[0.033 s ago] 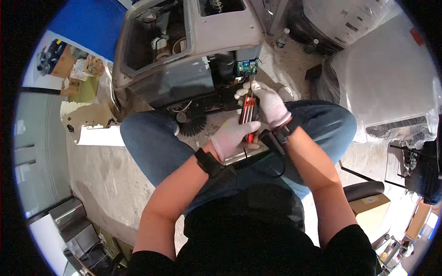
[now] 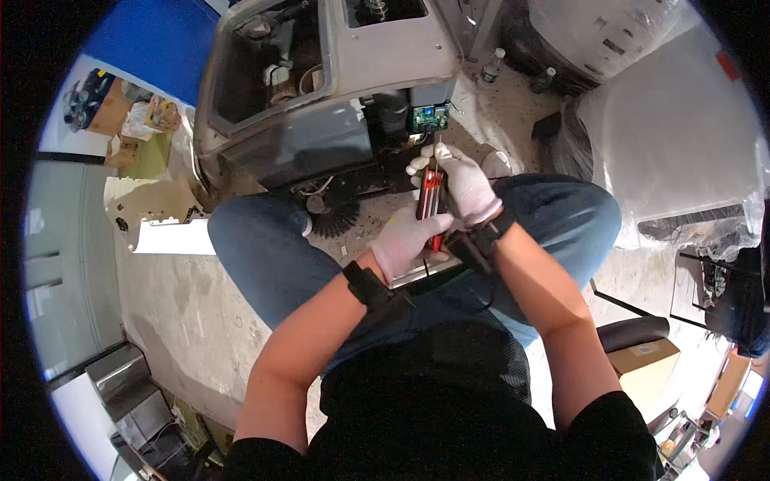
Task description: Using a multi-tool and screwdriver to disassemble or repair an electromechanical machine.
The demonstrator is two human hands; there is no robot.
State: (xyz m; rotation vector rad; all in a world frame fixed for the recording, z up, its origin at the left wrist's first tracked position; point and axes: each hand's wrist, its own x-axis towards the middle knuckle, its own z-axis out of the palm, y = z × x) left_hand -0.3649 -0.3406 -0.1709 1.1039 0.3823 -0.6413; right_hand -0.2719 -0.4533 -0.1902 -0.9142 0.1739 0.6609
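Both my hands wear white gloves and black wrist bands. My left hand (image 2: 405, 240) grips the lower end of a slender red and black tool (image 2: 431, 200), which stands upright. My right hand (image 2: 464, 186) closes on its upper part, fingertips near the tip. The tip points at a small green circuit board (image 2: 431, 118) mounted on the front of a grey machine housing (image 2: 385, 56) with open top compartments. A flat metal plate (image 2: 421, 275) lies across my lap under my left hand. My knees in blue jeans flank the hands.
On the concrete floor at the left lies a white panel (image 2: 172, 236). A black round brush (image 2: 333, 215) sits under the machine. Two bottles (image 2: 491, 66) stand behind it. Plastic-wrapped bulky goods (image 2: 666, 120) fill the right, with a cardboard box (image 2: 642, 357) below them.
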